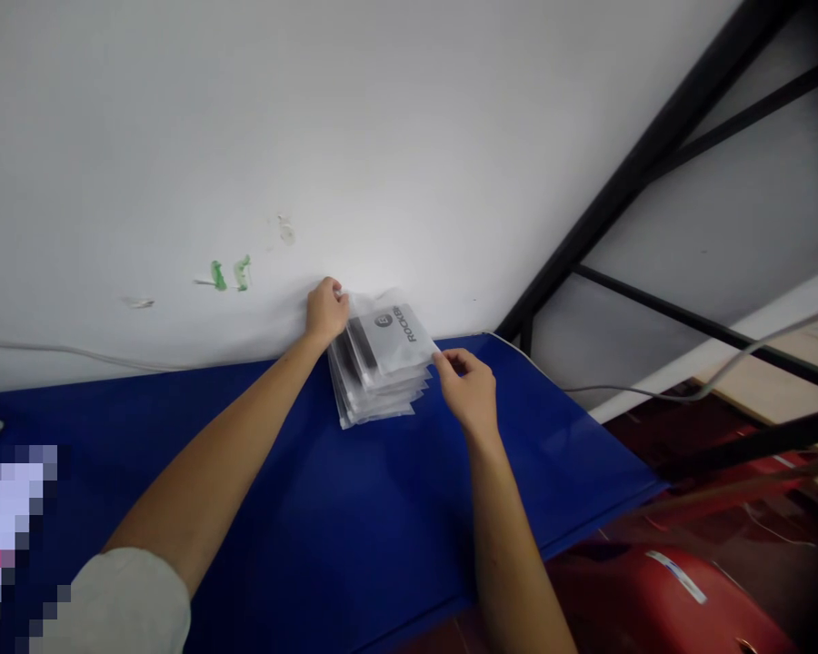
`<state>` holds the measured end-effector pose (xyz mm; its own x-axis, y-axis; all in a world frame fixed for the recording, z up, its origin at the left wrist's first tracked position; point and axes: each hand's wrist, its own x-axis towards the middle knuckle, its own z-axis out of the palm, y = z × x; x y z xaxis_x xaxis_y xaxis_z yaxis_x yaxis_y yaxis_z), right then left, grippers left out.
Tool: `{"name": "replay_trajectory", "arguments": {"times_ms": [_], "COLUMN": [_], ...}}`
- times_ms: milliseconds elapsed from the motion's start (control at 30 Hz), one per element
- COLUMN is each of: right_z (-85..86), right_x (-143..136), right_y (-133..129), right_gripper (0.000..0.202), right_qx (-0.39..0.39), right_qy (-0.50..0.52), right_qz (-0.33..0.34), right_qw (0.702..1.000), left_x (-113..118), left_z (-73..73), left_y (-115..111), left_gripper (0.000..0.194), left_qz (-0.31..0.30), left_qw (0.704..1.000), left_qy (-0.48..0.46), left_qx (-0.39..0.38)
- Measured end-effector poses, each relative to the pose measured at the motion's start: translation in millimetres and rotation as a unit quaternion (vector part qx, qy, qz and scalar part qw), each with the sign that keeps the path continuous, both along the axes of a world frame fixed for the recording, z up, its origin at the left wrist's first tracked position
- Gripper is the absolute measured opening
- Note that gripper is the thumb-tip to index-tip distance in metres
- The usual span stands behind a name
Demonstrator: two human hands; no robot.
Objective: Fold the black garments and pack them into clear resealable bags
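A stack of frosted plastic zip bags [382,400] lies on the blue table by the white wall. The top bag [399,338] has a grey panel with dark "ROCKB" lettering and a round logo. My left hand [327,311] pinches that bag's far left corner, close to the wall. At its right corner, my right hand [467,381] grips the edge between thumb and fingers. The bags beneath are fanned slightly unevenly.
The blue table [341,536] runs along the wall [409,136]. A black metal frame [586,218] slants up on the right, with a grey cable [654,393] near it. A red object [682,609] sits lower right. A pixelated patch covers something at far left.
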<state>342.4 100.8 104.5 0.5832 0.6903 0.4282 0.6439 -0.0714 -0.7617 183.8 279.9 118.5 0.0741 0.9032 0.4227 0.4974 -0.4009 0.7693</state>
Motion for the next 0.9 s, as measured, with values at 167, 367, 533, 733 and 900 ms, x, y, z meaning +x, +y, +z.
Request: {"name": "replay_trajectory", "arguments": {"times_ms": [167,367,533,733,900], "right_z": [1.6,-3.0,4.2,8.4,-24.0], "right_x": [-3.4,-4.7,-27.7,-81.4,-115.6], "right_y": [-0.8,1.7,-12.4,-47.5,-66.4], "right_gripper": [0.031,0.037,0.030,0.026,0.031], "right_qx": [0.023,0.058,0.171,0.185,0.082], "right_qy": [0.016,0.009,-0.114,-0.145,-0.135], "right_qz": [0.018,0.013,-0.050,0.080,0.254], "right_qw": [0.999,0.998,0.977,0.969,0.954], "left_x": [-2.3,-11.6,-25.2,-63.9,-120.9], "left_z": [-1.3,-10.1,-18.7,-32.4,-54.6], "left_y": [-5.5,-20.1,-58.7,-124.5,-175.5], "left_gripper": [0.015,0.020,0.025,0.024,0.031], "left_qz": [0.013,0.034,0.031,-0.003,-0.056], "left_qw": [1.000,0.999,0.998,0.989,0.971], "left_qy": [0.010,0.024,0.057,0.148,0.227], "left_qx": [-0.005,-0.009,0.015,-0.014,-0.057]}}
